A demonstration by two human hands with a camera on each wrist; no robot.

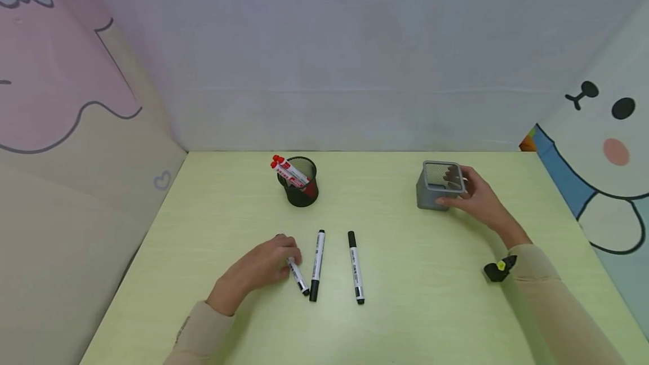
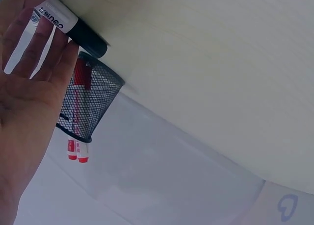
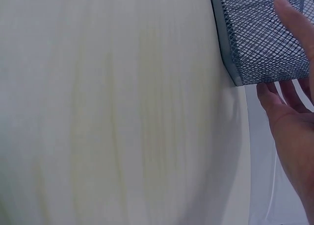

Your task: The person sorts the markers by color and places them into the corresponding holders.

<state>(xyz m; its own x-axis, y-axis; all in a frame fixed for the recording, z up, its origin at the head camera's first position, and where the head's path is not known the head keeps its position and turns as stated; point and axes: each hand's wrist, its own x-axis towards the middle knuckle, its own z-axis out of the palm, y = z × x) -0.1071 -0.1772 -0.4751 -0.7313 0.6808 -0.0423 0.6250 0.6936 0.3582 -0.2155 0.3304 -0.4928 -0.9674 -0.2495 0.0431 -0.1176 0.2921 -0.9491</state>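
My left hand [image 1: 261, 266] pinches a white marker with black ends [image 1: 299, 278] low over the table; its thick black cap shows in the left wrist view, beside the fingers. Just right of it lie a second white marker [image 1: 318, 261] and, farther right, a third one [image 1: 356, 272], both with black caps. My right hand [image 1: 476, 199] grips a square grey mesh pen holder [image 1: 425, 187] by its right side, thumb in front and fingers behind. The thumb and fingers also span this mesh holder [image 3: 260, 38] in the right wrist view.
A round black mesh pen cup [image 1: 301, 196] stands at the back left with several red-capped markers [image 1: 291, 172] leaning in it. Behind the pale wooden table [image 1: 405, 320] rises a white sheet [image 1: 329, 72]. Printed panels flank both sides. A black strap piece [image 1: 499, 269] hangs by the right wrist.
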